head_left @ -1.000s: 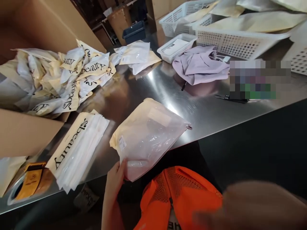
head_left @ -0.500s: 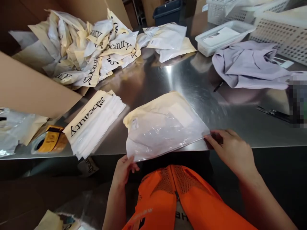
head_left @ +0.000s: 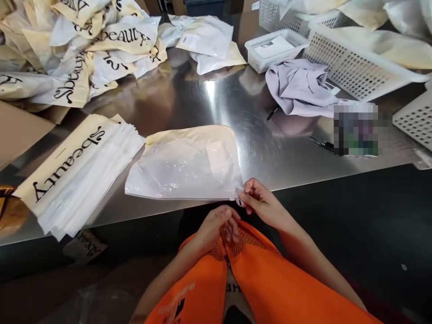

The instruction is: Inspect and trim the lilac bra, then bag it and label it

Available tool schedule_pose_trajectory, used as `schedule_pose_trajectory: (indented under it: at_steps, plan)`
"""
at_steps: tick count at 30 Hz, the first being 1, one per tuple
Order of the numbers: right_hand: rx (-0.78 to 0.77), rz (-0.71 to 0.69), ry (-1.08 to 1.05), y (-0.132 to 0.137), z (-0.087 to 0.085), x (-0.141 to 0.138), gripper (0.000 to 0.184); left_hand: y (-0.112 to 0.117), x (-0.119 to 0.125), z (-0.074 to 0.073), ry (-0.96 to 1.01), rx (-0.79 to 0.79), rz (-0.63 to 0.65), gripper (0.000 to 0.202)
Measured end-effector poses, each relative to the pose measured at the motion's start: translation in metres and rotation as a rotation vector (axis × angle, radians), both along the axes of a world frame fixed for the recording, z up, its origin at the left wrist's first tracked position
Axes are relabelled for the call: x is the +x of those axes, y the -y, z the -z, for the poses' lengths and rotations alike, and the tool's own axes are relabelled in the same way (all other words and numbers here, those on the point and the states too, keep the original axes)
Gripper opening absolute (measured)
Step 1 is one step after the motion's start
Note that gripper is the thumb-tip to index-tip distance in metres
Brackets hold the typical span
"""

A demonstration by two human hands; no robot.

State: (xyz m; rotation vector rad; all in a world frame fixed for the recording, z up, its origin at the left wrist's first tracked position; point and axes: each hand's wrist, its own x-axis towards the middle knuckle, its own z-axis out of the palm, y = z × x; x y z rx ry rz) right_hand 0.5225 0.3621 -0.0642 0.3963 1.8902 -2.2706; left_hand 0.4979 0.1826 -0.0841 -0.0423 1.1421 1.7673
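A filled zip bag (head_left: 189,164), milky white with a cream-coloured edge, lies flat on the steel table near its front edge. A pale rectangular label or card shows faintly through its right side. My right hand (head_left: 261,202) pinches the bag's lower right corner, where a small slider tab pokes out between thumb and finger. Just below the bag, in front of the orange vest, my left hand (head_left: 219,227) hovers with fingers loosely bent and apart, holding nothing and not touching the bag.
To the left lies a stack of flat "beauty" bags (head_left: 87,166), with a tape roll (head_left: 11,211) beside it. Behind is a heap of filled bags (head_left: 84,54). A lilac garment (head_left: 297,87), a small white basket (head_left: 270,63) and a larger basket (head_left: 354,67) occupy the right.
My left hand has let go of the bag's lower left corner and moved right, close to my right hand. The right hand still grips the right corner. The view has shifted right.
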Motion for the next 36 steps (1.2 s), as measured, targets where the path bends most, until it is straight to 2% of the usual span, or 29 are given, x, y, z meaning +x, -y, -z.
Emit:
schedule_pose_trajectory:
  at_steps: [3, 6, 8, 10, 12, 16, 19, 21, 22, 23, 25, 27, 29, 32, 36]
  plan:
    - [-0.018, 0.011, -0.039, 0.008, 0.001, 0.004, 0.04, -0.022, -0.009, -0.003, -0.037, -0.069, -0.049, 0.06]
    - [-0.051, 0.057, -0.053, 0.012, 0.0, 0.007, 0.042, -0.034, -0.007, -0.004, -0.069, -0.161, -0.106, 0.055]
    - [-0.085, 0.077, -0.043, 0.012, -0.002, 0.007, 0.042, -0.034, -0.006, -0.005, -0.077, -0.19, -0.156, 0.048]
    - [-0.114, 0.132, -0.036, 0.009, -0.003, 0.005, 0.043, -0.024, -0.009, -0.007, -0.094, -0.232, -0.273, 0.041]
    - [-0.154, 0.277, -0.051, 0.001, -0.005, 0.002, 0.048, 0.002, -0.018, -0.01, -0.128, -0.293, -0.477, 0.037]
    - [-0.224, 0.581, -0.079, -0.03, -0.005, -0.007, 0.056, 0.088, -0.032, -0.015, -0.224, -0.453, -0.959, 0.032]
    - [-0.137, 0.748, -0.063, -0.05, 0.0, -0.01, 0.056, 0.142, -0.02, -0.014, -0.343, -0.58, -1.238, 0.027]
    - [-0.056, 0.829, -0.067, -0.056, 0.005, -0.01, 0.059, 0.157, -0.006, -0.014, -0.547, -0.749, -1.316, 0.026]
    - [-0.012, 0.836, -0.065, -0.056, 0.008, -0.01, 0.063, 0.157, 0.002, -0.016, -0.705, -0.864, -1.288, 0.025]
    - [0.033, 0.822, -0.061, -0.054, 0.01, -0.009, 0.069, 0.151, 0.007, -0.019, -0.902, -0.981, -1.206, 0.023]
    - [0.127, 0.776, -0.066, -0.047, 0.014, -0.008, 0.082, 0.129, 0.013, -0.028, -1.363, -1.114, -0.894, 0.016]
    - [0.196, 0.743, -0.094, -0.04, 0.015, -0.007, 0.089, 0.095, 0.009, -0.04, -1.766, -1.057, -0.548, 0.009]
    - [0.218, 0.729, -0.121, -0.034, 0.015, -0.007, 0.089, 0.061, -0.003, -0.05, -2.02, -0.973, -0.271, 0.004]
    - [0.23, 0.723, -0.143, -0.03, 0.013, -0.007, 0.089, 0.024, -0.021, -0.055, -2.174, -0.996, 0.126, 0.015]
    - [0.242, 0.736, -0.179, -0.03, 0.008, -0.009, 0.089, 0.006, -0.032, -0.053, -2.17, -1.041, 0.504, 0.015]
